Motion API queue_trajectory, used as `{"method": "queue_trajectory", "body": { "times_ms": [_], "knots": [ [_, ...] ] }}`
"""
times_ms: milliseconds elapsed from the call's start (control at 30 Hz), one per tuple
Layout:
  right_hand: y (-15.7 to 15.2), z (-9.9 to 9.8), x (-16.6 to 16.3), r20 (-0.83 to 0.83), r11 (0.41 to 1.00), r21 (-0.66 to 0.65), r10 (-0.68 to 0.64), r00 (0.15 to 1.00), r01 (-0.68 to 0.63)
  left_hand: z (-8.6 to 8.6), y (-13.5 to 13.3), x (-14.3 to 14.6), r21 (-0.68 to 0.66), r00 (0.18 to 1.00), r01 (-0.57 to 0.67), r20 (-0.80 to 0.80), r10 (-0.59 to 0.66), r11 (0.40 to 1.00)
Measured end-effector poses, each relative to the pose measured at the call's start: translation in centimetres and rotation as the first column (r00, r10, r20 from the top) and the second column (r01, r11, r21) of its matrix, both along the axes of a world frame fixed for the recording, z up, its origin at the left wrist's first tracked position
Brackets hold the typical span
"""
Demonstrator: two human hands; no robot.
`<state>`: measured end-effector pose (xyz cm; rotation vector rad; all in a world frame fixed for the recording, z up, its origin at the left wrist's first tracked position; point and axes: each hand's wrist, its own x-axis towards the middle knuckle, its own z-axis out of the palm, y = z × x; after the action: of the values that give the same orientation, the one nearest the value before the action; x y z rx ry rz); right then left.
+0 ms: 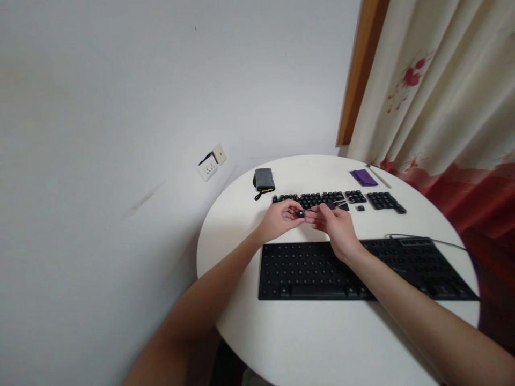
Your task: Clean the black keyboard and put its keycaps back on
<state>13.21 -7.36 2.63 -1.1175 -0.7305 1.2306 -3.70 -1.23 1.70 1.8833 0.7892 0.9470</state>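
Observation:
My left hand (282, 219) pinches a small black keycap (301, 214) between thumb and fingertips, above the gap between the keyboard and the rows of loose keycaps. Close beside it, my right hand (337, 225) grips a keycap puller with a dark handle (330, 205) and thin wire ends. One wire end points left toward the keycap; whether it touches the cap is too small to tell. Below both hands lies a black keyboard (317, 291) with most of its keycaps off and the wide space bar in place. My right forearm crosses over it and hides part.
Behind my hands, loose black keycaps (322, 197) lie in grouped rows, with a single keycap (360, 208) apart. Farther back are a grey pouch (264, 178), a folded purple cloth (363, 177) and a thin stick (379, 176). A cable (442, 243) runs off the round white table (322, 338).

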Motion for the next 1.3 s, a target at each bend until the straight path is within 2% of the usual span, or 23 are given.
{"method": "queue_trajectory", "body": {
  "times_ms": [133, 200, 333, 433, 500, 567, 767, 933, 1133, 1300],
  "knots": [
    [0.2, 0.3, 0.5, -0.022, 0.998, 0.049, -0.042, 0.999, 0.043, 0.7, 1.3, -1.6, -0.03, 0.999, -0.041, 0.027, 0.041, 0.999],
    [0.2, 0.5, 0.7, -0.01, 0.995, 0.083, -0.059, 0.998, 0.06, 1.1, 2.3, -3.1, -0.004, 0.991, -0.129, 0.023, 0.129, 0.992],
    [0.2, 0.5, 0.8, 0.018, 0.993, 0.101, -0.069, 0.997, 0.067, 1.5, 4.3, -6.2, 0.105, 0.944, -0.282, -0.146, 0.295, 0.954],
    [0.3, 0.4, 0.7, 0.041, 0.99, 0.117, -0.082, 0.996, 0.076, 1.2, 5.0, -7.1, 0.284, 0.908, -0.229, -0.281, 0.309, 0.931],
    [0.3, 0.2, 0.6, 0.05, 0.988, 0.128, -0.089, 0.995, 0.082, 0.7, 5.1, -7.0, 0.412, 0.888, -0.159, -0.337, 0.312, 0.897],
    [0.4, 0.2, 0.5, 0.059, 0.987, 0.138, -0.096, 0.994, 0.087, 0.1, 5.0, -6.4, 0.483, 0.86, -0.088, -0.405, 0.312, 0.871],
    [0.2, 0.4, 0.4, 0.084, 0.984, 0.161, -0.094, 0.992, 0.079, -1.5, 4.7, -5.4, 0.442, 0.77, 0.035, -0.584, 0.257, 0.896],
    [0.0, 0.6, 0.4, 0.111, 0.981, 0.184, -0.084, 0.99, 0.063, -1.2, 4.3, -5.4, 0.471, 0.71, 0.064, -0.641, 0.291, 0.88],
    [-0.3, 0.8, 0.3, 0.144, 0.974, 0.219, -0.088, 0.986, 0.055, -0.2, 3.9, -5.5, 0.475, 0.705, 0.092, -0.652, 0.279, 0.875],
    [-0.2, 0.8, 0.2, 0.157, 0.971, 0.231, -0.09, 0.983, 0.052, -0.4, 3.9, -5.6, 0.496, 0.708, 0.109, -0.647, 0.283, 0.861]
  ]
}}
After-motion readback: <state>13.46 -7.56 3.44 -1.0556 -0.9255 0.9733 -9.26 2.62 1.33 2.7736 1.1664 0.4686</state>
